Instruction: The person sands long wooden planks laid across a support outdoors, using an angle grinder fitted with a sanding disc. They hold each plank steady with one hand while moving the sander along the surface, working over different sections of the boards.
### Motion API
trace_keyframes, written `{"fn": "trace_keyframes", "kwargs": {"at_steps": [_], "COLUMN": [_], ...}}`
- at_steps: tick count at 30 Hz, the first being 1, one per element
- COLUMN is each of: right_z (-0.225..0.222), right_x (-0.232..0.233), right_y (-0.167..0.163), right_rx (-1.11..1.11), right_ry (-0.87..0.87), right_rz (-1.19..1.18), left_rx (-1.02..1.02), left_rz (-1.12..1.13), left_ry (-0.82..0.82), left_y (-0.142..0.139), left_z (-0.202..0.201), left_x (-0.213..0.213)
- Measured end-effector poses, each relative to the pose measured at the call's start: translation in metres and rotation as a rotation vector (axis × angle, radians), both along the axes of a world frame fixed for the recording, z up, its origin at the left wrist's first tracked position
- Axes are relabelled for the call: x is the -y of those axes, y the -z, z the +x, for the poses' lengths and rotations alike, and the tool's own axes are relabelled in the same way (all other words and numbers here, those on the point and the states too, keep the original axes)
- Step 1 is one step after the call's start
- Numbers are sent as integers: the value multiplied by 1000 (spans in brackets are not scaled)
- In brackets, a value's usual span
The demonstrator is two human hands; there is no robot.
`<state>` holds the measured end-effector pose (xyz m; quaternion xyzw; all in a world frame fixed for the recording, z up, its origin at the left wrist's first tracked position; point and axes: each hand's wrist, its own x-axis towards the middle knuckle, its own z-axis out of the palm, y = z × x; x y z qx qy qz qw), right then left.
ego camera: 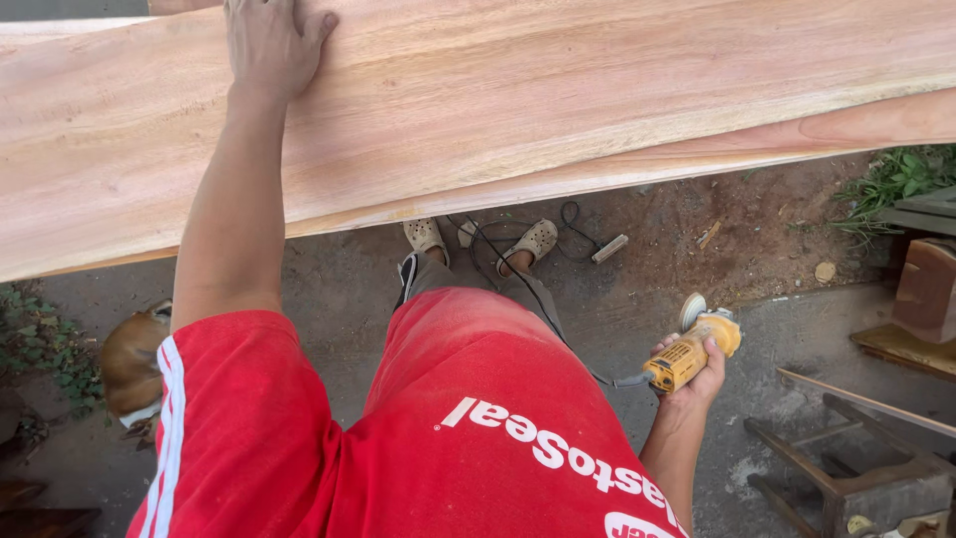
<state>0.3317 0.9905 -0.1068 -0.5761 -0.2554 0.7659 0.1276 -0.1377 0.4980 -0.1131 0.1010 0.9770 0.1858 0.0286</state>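
Observation:
A wide, pale reddish wooden plank (558,90) stretches across the top of the view. My left hand (271,42) lies flat on its upper face near the left, fingers spread. Down at my right side, my right hand (692,374) grips a yellow angle grinder (694,349) by its body, with the disc pointing away from me. Its black cord (518,274) runs back across the ground between my feet. I wear a red shirt and light sandals.
A brown and white dog (134,364) lies on the concrete at the left. A dark wooden stool frame (846,478) stands at the lower right, with wood blocks (926,289) and grass at the right edge. Dirt ground lies under the plank.

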Motion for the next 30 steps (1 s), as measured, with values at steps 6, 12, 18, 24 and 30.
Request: {"fn": "trace_keyframes", "kwargs": {"at_steps": [6,12,18,24,30], "right_z": [-34,-57,-80,-41,5], "right_x": [73,123,140,142,142], "right_y": [-22,-40,-49,-50,-51], "right_rx": [-34,-43,-89,-58,3], "right_ry": [-83,-156,-146,-160,-139], "right_rz": [58,88,44,111,118], "left_rx": [-78,-377,-403,-378,-142], "left_rz": [150,143,34,-166,-141], "left_ry": [43,253,287,350,110], "left_y": [17,30,35,23,10], "left_z": [-35,-47,-52,-66,-87], "left_x": [21,44,83,178,228]}}
